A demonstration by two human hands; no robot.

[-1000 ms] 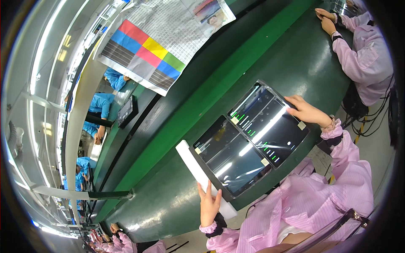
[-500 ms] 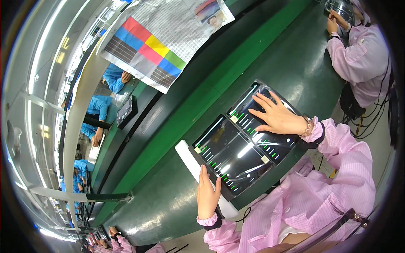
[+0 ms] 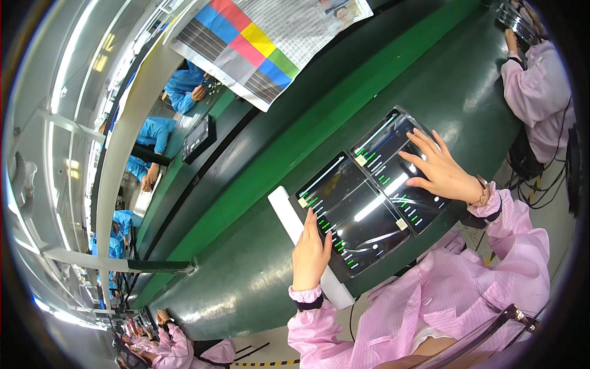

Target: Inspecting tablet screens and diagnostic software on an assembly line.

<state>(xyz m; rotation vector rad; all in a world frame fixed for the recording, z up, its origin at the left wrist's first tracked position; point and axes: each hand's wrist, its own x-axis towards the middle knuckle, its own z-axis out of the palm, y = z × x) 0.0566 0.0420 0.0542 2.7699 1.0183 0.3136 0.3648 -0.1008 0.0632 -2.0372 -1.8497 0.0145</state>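
Two dark display panels, each lit with rows of green and white marks, lie side by side on the green bench. My left hand (image 3: 311,255) rests at the outer left edge of the left panel (image 3: 341,200), fingers stretched out and the thumb a little apart. Over the right panel (image 3: 384,144) is my right hand (image 3: 444,172), with its fingers spread and nothing in them. Whether its fingertips touch the glass I cannot tell. Small pale tabs (image 3: 402,224) sit on the panels' edges. A white bar (image 3: 287,212) runs beside the left panel, partly behind my left hand.
A printed sheet with coloured blocks (image 3: 258,40) hangs at the upper left. Beyond the bench (image 3: 233,270), people in blue (image 3: 153,135) work near a dark device (image 3: 198,140). At the upper right a person in pink (image 3: 538,80) handles a clear object; cables (image 3: 541,190) hang below.
The view has shifted, so bench and panels appear farther right and higher. My right hand has moved right across its panel; my left hand has slid slightly farther along the left panel's edge.
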